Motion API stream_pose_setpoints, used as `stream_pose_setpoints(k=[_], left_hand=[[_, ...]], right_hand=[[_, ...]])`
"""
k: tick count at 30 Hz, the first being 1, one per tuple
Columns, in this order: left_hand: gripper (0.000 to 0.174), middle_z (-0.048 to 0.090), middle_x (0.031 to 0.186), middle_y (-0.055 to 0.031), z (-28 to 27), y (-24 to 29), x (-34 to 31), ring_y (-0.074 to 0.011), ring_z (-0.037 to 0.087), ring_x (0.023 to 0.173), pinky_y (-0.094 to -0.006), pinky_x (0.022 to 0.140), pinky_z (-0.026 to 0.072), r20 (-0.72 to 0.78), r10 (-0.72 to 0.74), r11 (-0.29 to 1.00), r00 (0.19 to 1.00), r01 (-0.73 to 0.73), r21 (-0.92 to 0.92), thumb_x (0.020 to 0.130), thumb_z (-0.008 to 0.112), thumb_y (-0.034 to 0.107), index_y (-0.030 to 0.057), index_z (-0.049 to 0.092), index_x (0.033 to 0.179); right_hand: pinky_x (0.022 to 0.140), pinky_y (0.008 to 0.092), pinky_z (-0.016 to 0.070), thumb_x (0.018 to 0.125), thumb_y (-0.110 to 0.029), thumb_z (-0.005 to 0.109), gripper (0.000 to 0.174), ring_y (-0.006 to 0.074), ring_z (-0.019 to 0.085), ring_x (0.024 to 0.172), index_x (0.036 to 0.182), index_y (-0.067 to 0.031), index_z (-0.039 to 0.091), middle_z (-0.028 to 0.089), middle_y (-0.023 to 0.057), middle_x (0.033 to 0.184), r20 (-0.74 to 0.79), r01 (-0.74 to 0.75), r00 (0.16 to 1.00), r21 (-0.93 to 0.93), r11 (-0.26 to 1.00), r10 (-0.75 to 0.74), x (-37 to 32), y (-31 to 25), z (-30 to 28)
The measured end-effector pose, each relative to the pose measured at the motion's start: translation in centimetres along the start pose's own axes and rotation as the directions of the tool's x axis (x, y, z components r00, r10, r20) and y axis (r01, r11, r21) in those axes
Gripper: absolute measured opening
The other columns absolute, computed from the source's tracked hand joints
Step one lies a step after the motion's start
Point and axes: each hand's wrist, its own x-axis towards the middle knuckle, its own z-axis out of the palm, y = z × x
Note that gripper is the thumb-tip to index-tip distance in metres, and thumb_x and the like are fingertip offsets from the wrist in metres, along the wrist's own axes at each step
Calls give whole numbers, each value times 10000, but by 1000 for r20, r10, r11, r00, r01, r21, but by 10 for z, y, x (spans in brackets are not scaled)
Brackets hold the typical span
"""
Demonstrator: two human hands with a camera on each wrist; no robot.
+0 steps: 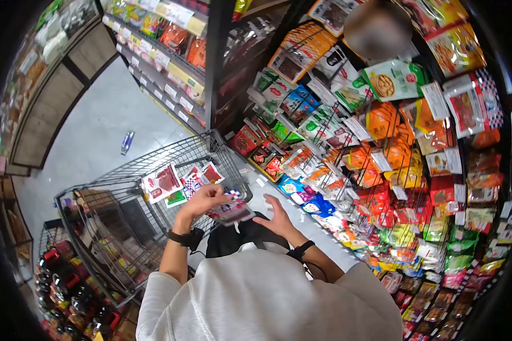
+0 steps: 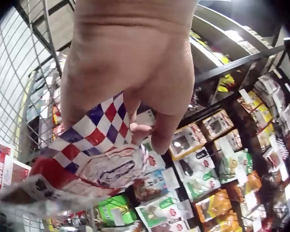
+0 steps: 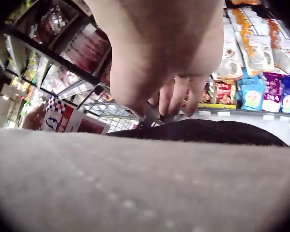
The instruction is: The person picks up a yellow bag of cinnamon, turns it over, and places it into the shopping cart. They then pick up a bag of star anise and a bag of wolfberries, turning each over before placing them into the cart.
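My left hand (image 1: pixel 213 202) grips a snack packet (image 1: pixel 231 211) printed with red, blue and white checks, held above the near end of the shopping cart (image 1: pixel 99 190). In the left wrist view the left hand (image 2: pixel 145 135) curls its fingers over the packet's (image 2: pixel 94 154) top edge. My right hand (image 1: pixel 274 211) hovers just right of the packet with fingers spread and holds nothing. In the right wrist view the right hand (image 3: pixel 176 104) hangs its fingers over a black bag (image 3: pixel 203 131) at my chest, and the packet (image 3: pixel 63 118) shows to the left.
Several red and white packets (image 1: pixel 165 182) lie in the wire cart. A tall rack of hanging snack packets (image 1: pixel 381 159) fills the right side. More shelves (image 1: pixel 165 51) run along the aisle behind. A small blue object (image 1: pixel 127 142) lies on the grey floor. Bottles (image 1: pixel 68 284) stand at lower left.
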Motion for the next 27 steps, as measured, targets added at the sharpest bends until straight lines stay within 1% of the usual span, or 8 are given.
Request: stream_pose_setpoints(k=[2,5,9,14,17,21,22,27], left_hand=[[439,333,595,111,20,28,4,3,310,546,-231,472,226,152,-63,998,986,63,-1,898,720,167,126,367,642],[446,338,590,107,43,52,19,0,313,539,-235,465,225,231,-15,998,973,1,60,898,717,157,128,355,640],[391,412,620,101,57,60,42,3,376,577,-213,491,285,215,-1,989,977,-31,146,902,705,173,124,399,664],[307,533,742,23,83,75,40,-46,488,666,-220,575,378,122,-45,998,992,40,44,914,695,283,76,521,768],[287,564,782,10,96,71,42,-57,510,697,-226,599,405,99,34,985,994,-51,167,920,688,301,57,566,830],[334,620,892,-20,134,60,43,-79,556,791,-240,685,459,197,-85,990,977,60,131,906,707,334,38,585,1003],[411,656,1029,-64,148,68,39,-100,592,878,-256,747,480,207,-198,952,958,138,275,888,732,316,25,578,1136],[526,673,1121,-74,224,44,48,-135,617,1001,-295,903,480,313,-165,958,935,77,276,855,769,246,19,562,1282]], right_hand=[[949,365,493,771,-341,819,709,284,620,1083,1321,-23,504,579,146,1286,-67,160,984,-53,986,-163,7,-11,-2],[947,366,489,769,-298,829,664,235,629,1073,1306,-42,534,643,128,1209,225,-144,971,284,948,80,2,-9,-5],[849,326,507,809,-326,788,468,173,661,921,1123,-7,650,710,114,1000,207,-200,966,222,954,155,-5,-26,-20],[821,318,517,850,-242,751,360,159,664,873,1112,-14,657,717,96,969,130,-163,982,243,956,134,-23,-12,-38],[815,313,523,843,-214,758,344,148,671,878,1096,-2,658,719,96,977,39,-170,985,381,909,167,-41,1,-54],[811,318,525,838,-227,764,361,167,679,872,1091,4,649,719,103,972,-57,-211,969,315,925,240,-67,13,-86],[818,324,524,834,-232,766,372,175,681,881,1094,5,645,718,111,972,-99,-206,965,293,934,244,-73,21,-91],[812,340,529,824,-245,777,390,207,684,882,1098,-2,641,716,116,973,-312,-122,917,376,919,249,-110,32,-127]])
